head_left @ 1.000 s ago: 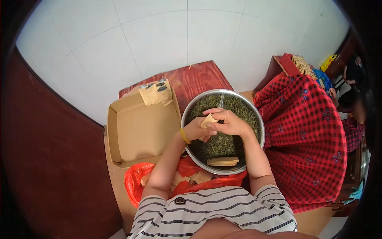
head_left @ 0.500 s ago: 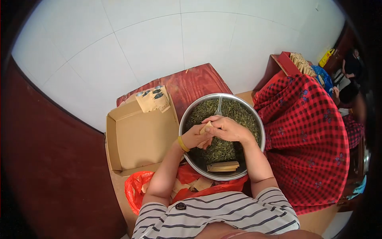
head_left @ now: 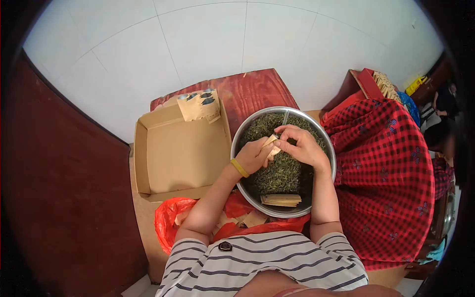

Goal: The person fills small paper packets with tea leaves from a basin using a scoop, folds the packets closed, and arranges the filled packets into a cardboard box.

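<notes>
left hand: my left hand is closed, its fingers and thumb pinching a small paper packet.
right hand: my right hand is partly open, fingers curled and thumb tip at the packet's edge; i cannot tell whether it grips.
paper packet: between my two hands, tilted, above the leaves.
metal bowl: the round metal bowl lies beneath my hands, between my forearms.
leaves: dry green leaves fill much of the bowl.
metal handle: a narrow metal handle stands among the leaves near the bowl's far rim.
stacked packets: a neat stack of tan packets lies inside the bowl, at the side nearest me.
cardboard box: a shallow open box sits to the left of the bowl.
printed packets: tan packets with dark leaf prints lie over the box's far right corner.
red bag: a red plastic bag, holding tan paper pieces, lies below the box, partly behind my left forearm.
counter: a red wooden counter shows behind the box and bowl.
checked cloth: a red-and-black checked cloth spreads to the right of the bowl.
</notes>
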Demonstrator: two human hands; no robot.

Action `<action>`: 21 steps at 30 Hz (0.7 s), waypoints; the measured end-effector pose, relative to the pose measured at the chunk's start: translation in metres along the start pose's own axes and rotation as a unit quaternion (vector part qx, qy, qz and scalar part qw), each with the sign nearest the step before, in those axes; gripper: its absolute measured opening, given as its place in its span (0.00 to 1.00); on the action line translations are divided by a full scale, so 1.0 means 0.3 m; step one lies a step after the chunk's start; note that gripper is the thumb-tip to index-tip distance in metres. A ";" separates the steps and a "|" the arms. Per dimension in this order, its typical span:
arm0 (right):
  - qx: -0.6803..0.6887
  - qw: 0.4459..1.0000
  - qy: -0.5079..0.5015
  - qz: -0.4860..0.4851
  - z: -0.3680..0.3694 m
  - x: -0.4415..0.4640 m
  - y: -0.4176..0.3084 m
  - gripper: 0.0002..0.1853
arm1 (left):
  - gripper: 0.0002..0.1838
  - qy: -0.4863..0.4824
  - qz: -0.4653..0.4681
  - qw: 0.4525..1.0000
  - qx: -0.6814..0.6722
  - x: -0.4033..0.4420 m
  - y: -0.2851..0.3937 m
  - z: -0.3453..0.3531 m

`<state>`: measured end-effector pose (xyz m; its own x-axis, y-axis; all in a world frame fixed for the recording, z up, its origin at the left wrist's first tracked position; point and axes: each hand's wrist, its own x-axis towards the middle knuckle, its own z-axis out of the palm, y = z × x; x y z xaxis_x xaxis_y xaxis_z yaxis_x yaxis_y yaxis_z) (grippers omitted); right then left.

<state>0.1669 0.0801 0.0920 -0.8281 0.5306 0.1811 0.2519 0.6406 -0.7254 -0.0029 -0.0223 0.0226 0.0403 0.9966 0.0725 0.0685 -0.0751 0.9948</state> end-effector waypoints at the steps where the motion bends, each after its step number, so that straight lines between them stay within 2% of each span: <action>1: -0.002 1.000 -0.001 0.000 0.003 0.003 -0.001 0.11 | 0.15 0.001 0.001 1.000 -0.002 0.002 -0.003 0.001; 3: 0.059 0.997 0.044 -0.025 0.011 0.008 -0.001 0.09 | 0.12 0.099 0.091 0.981 0.136 0.005 -0.004 0.006; 4: 0.057 0.997 0.042 -0.025 0.010 0.005 -0.001 0.09 | 0.12 0.102 0.092 0.981 0.135 0.008 0.005 0.010; 6: 0.073 0.996 0.042 0.035 0.015 -0.003 -0.002 0.08 | 0.08 0.219 0.282 0.903 0.238 0.010 0.033 0.017; 7: 0.072 0.996 0.038 0.033 0.020 -0.004 -0.002 0.08 | 0.08 0.224 0.281 0.902 0.238 0.011 0.043 0.012; 9: 0.023 0.994 0.104 -0.034 0.030 0.002 0.002 0.08 | 0.07 0.247 0.317 0.856 0.325 0.015 0.070 -0.003; 10: 0.023 0.994 0.099 -0.037 0.036 0.004 0.006 0.08 | 0.07 0.265 0.318 0.852 0.321 -0.001 0.103 -0.008; 11: 0.072 0.990 0.116 -0.030 0.044 0.007 0.011 0.09 | 0.07 0.268 0.315 0.851 0.324 -0.005 0.105 -0.032; 13: 0.122 0.983 0.132 -0.025 0.047 0.012 0.020 0.10 | 0.05 0.360 0.287 0.816 0.349 0.000 0.108 -0.109; 14: 0.120 0.981 0.151 -0.036 0.044 0.016 0.024 0.11 | 0.05 0.410 0.203 0.865 0.205 0.000 0.094 -0.151; 15: 0.118 0.977 0.171 -0.047 0.038 0.018 0.030 0.13 | 0.06 0.446 0.113 0.886 0.054 0.001 0.065 -0.200; 17: 0.122 0.976 0.176 -0.049 0.040 0.020 0.050 0.14 | 0.05 0.477 0.088 0.873 -0.038 -0.002 -0.023 -0.339; 19: 0.130 0.973 0.187 -0.043 0.038 0.025 0.064 0.13 | 0.06 0.487 -0.027 0.864 -0.122 0.003 -0.095 -0.416; 21: 0.129 0.973 0.187 -0.043 0.038 0.025 0.068 0.12 | 0.08 0.487 -0.034 0.859 -0.153 0.038 -0.141 -0.436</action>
<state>0.1601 0.0908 0.0712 -0.5876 0.6777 0.4420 0.0166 0.5563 -0.8308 -0.1359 -0.0031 -0.0094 -0.8175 0.5656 -0.1090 -0.2326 -0.1511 0.9608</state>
